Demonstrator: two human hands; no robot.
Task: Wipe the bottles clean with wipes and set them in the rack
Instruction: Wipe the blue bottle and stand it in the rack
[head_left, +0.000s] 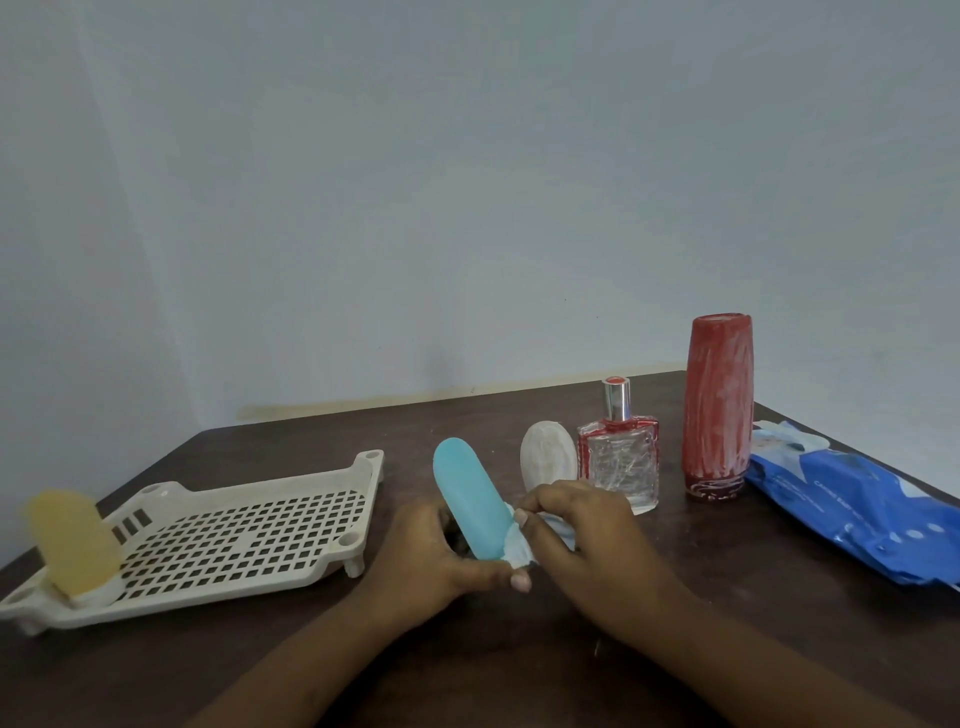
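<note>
My left hand (436, 551) grips the lower end of a light blue oval bottle (470, 493), which tilts up and to the left above the table. My right hand (576, 525) presses a crumpled pale blue wipe (519, 545) against the bottle's lower right side. A cream perforated rack (244, 535) lies to the left, with a yellow oval bottle (70, 540) standing at its near left corner. Behind my hands stand a small white oval bottle (545, 460), a clear glass perfume bottle (621, 457) with a silver neck, and a tall red bottle (719, 405) smeared with white.
A blue pack of wipes (852, 512) lies at the right edge of the dark wooden table (519, 665), a wipe sticking out of its top. A pale wall rises directly behind the table's far edge.
</note>
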